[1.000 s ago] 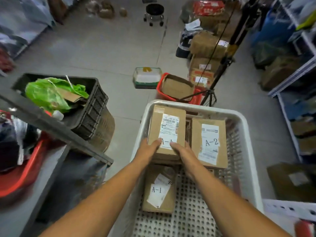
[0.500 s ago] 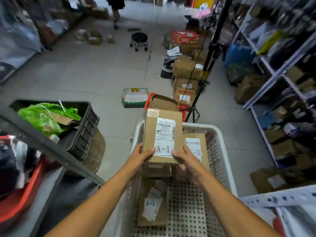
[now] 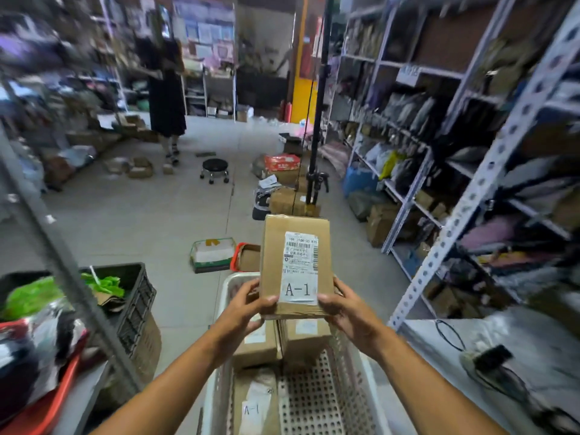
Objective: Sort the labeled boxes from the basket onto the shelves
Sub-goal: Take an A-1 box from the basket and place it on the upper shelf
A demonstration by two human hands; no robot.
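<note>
The A-1 box (image 3: 295, 265) hides most fingers of both hands and the far rim of the white basket (image 3: 317, 400) (its near end runs off the bottom edge). Shelf contents (image 3: 489, 171) at right blur; the label's small print is unreadable.

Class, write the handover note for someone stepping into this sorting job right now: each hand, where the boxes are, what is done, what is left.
Left hand and right hand: both grip the near end of the lifted A-1 box, held label-up above the white basket.
In the basket: another box marked A-1 and two more boxes with labels I cannot read.
Done: one box picked out.
Left: shelve this A-1 box, then sort the rest. The shelves stand to the right.
</note>
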